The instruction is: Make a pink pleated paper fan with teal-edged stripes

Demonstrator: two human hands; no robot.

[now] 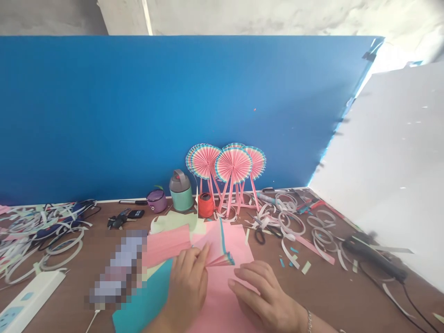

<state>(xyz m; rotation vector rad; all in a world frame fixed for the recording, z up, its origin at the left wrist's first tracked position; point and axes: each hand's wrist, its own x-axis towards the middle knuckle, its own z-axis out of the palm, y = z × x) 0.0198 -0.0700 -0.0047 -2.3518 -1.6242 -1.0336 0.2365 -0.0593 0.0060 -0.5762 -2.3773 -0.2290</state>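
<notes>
My left hand (189,277) has its fingers together on the near left end of a pleated pink paper (218,245) with blue and cream edges, whose folds spread out to the right. Beneath lie a pink paper sheet (222,296) and, further left, a teal sheet (149,296). My right hand (262,289) rests over the pink sheet, fingers loosely curved and apart, holding nothing; its fingertips are just short of the pleated paper. Another pink pleated piece (166,244) lies left of my hands, over pale green paper (173,222).
Several round pink paper fans (233,165) on stick legs stand behind, beside a red container (206,205), a green flask (181,192) and a purple pot (157,200). Scissors (260,235), paper strips (291,223) and a glue gun (376,256) are right; a blurred phone-shaped item (120,268) and power strip (33,296) left.
</notes>
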